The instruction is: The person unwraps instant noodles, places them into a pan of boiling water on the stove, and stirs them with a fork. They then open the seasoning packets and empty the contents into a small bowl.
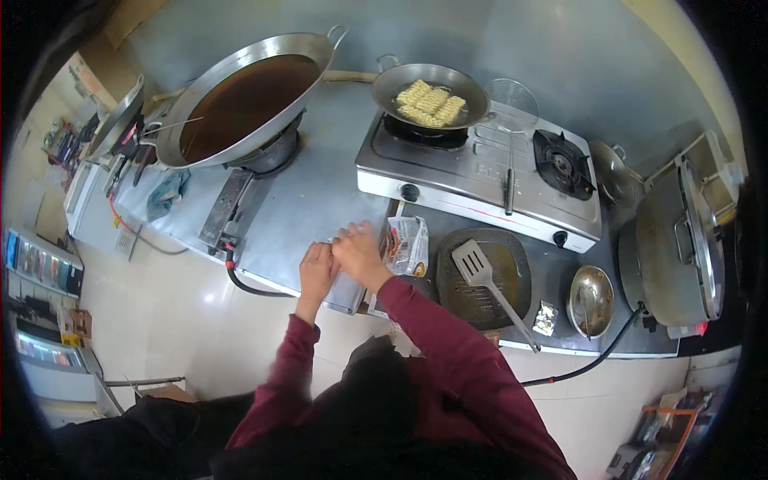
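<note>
My left hand [316, 270] and my right hand [358, 253] meet over the metal counter's front edge, fingers curled in against each other. Whatever may be between the fingertips is hidden and too small to make out. Just right of my right hand lies a printed plastic packet [408, 245]. Beyond it, a small wok [480, 99] on the left burner of a two-burner gas stove [474, 174] holds blocks of instant noodles [431, 103] in liquid. A foil sachet [545, 318] rests near the counter's front, well to the right of both hands.
A large wok [324, 51] of dark brown liquid [252, 102] stands at left on a burner [270, 150]. A slotted spatula [474, 264] lies across a square grill pan [450, 300]. At right are a metal bowl [591, 294], a big lidded pot [660, 252] and a wire strainer [513, 102].
</note>
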A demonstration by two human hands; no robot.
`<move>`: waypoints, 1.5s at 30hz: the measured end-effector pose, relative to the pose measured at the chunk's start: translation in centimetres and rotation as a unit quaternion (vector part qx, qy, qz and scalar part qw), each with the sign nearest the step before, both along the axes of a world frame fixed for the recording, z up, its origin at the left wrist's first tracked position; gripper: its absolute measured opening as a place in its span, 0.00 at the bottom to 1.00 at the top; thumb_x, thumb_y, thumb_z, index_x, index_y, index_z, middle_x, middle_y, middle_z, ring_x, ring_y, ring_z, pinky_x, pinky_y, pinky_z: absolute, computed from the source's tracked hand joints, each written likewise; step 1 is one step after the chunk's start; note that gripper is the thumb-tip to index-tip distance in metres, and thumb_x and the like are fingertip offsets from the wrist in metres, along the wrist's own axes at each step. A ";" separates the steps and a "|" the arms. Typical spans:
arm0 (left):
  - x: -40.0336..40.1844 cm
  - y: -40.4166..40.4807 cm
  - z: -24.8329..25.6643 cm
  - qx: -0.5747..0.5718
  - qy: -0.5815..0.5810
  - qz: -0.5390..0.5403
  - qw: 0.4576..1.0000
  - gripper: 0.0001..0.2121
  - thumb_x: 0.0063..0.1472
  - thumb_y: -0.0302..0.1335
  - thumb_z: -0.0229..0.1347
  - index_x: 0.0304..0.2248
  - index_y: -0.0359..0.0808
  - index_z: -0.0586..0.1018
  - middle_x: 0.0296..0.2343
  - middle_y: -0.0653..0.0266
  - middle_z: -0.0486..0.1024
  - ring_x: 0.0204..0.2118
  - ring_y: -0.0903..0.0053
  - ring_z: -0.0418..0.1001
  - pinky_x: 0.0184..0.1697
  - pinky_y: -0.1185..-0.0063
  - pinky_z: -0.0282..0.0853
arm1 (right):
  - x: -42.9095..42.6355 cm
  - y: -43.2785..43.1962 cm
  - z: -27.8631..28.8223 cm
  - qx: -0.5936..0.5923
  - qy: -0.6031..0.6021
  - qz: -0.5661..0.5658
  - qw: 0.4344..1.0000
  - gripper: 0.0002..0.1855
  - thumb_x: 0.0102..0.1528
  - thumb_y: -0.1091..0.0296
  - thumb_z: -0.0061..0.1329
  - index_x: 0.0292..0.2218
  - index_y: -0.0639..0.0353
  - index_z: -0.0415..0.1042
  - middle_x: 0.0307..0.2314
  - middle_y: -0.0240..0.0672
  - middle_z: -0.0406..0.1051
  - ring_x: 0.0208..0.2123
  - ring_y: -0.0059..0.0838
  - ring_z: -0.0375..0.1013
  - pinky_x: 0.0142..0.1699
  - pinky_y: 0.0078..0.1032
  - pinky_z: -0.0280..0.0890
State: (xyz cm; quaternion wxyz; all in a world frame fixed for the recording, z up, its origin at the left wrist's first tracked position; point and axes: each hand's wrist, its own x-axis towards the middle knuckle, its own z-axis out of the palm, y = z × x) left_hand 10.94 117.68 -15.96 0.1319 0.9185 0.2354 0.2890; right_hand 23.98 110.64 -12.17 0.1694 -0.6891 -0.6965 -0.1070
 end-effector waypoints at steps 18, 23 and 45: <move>0.3 1.7 -4.6 -0.318 -0.213 0.075 0.921 0.14 0.41 0.09 0.46 0.30 0.33 0.68 0.32 0.60 0.69 0.42 0.72 0.69 0.43 0.80 0.65 | 13.1 -31.0 5.5 0.208 0.256 -0.497 0.803 0.13 0.60 0.65 0.39 0.43 0.61 0.70 0.23 0.38 0.73 0.24 0.26 0.72 0.29 0.26 0.64; 1.5 0.4 -1.0 -0.349 -0.230 0.084 0.904 0.15 0.40 0.07 0.44 0.27 0.35 0.67 0.28 0.67 0.63 0.40 0.78 0.66 0.42 0.80 0.64 | 15.7 -44.6 -4.4 -0.149 0.041 -0.426 0.892 0.20 0.50 0.77 0.41 0.46 0.57 0.68 0.38 0.47 0.71 0.40 0.49 0.69 0.45 0.38 0.64; -9.7 2.7 3.3 -0.163 -0.132 0.199 0.957 0.23 0.47 0.10 0.42 0.45 0.28 0.72 0.44 0.45 0.68 0.48 0.54 0.67 0.50 0.70 0.64 | -9.2 0.4 -5.8 -0.220 0.170 -0.089 0.957 0.07 0.44 0.76 0.46 0.27 0.66 0.74 0.27 0.46 0.71 0.33 0.43 0.72 0.35 0.32 0.69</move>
